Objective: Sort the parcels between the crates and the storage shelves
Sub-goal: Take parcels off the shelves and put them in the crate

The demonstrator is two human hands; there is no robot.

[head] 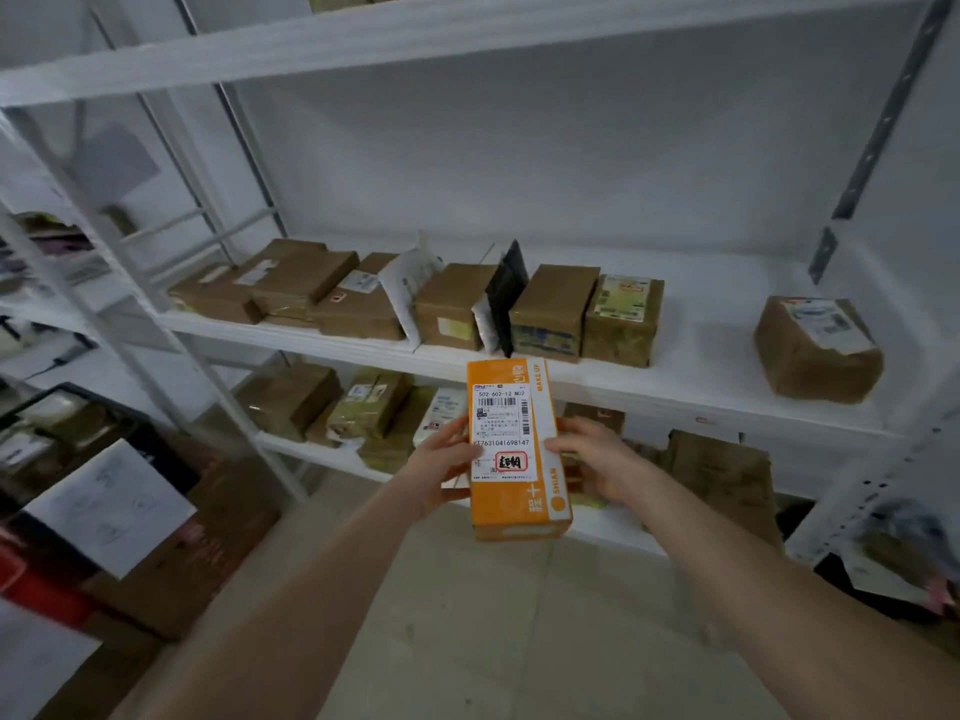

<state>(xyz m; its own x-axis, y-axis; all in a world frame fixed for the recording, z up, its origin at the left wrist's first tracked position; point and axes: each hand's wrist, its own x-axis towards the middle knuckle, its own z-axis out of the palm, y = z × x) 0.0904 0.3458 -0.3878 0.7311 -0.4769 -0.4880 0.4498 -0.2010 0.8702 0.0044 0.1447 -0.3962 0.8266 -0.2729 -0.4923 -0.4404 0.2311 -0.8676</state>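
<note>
Left hand (444, 467) and right hand (592, 459) grip long orange cardboard box (514, 449), white label up; taped brown boxes (553, 311) on white metal shelf (691, 376) behind.

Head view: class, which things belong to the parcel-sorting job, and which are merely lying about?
Job: orange parcel, left hand, right hand, middle shelf, brown parcels on it.
Lying about: white paper sheet, blurred oddments at far left.

Parcel (511, 449) before shelf (701, 358), boxes (553, 309) on it.
</note>
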